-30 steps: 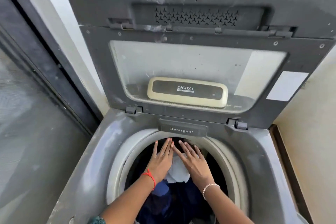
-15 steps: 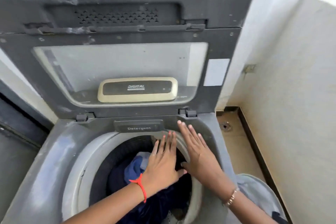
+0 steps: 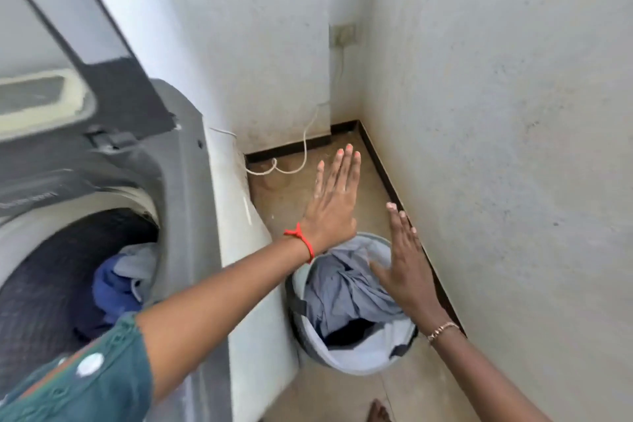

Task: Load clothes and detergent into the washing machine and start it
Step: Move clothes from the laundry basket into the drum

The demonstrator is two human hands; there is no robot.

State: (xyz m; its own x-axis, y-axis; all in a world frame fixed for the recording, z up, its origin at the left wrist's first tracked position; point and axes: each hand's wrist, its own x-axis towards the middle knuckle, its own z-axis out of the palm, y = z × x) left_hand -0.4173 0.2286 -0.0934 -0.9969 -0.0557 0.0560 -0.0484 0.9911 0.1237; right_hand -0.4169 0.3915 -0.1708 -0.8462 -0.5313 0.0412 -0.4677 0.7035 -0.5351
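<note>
Some blue clothes (image 3: 109,288) lie in the drum of the washing machine (image 3: 185,199) at the left, its lid up. Right of it the left hand (image 3: 334,202) hovers flat, fingers straight, holding nothing. Below, the laundry basket (image 3: 342,367) stands on the floor with a crumpled grey garment (image 3: 342,291) inside (soft, light, likely to trail). The right hand (image 3: 404,267), fingers extended and empty too, hangs over it. Bunching a thick fold near the garment's middle looks the surest hold.

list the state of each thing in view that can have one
washing machine lid, raised open
drum, partly loaded with blue clothes
laundry basket, on the floor, grey clothes inside
left hand, open, fingers straight, empty
right hand, open, over the basket, empty
</note>
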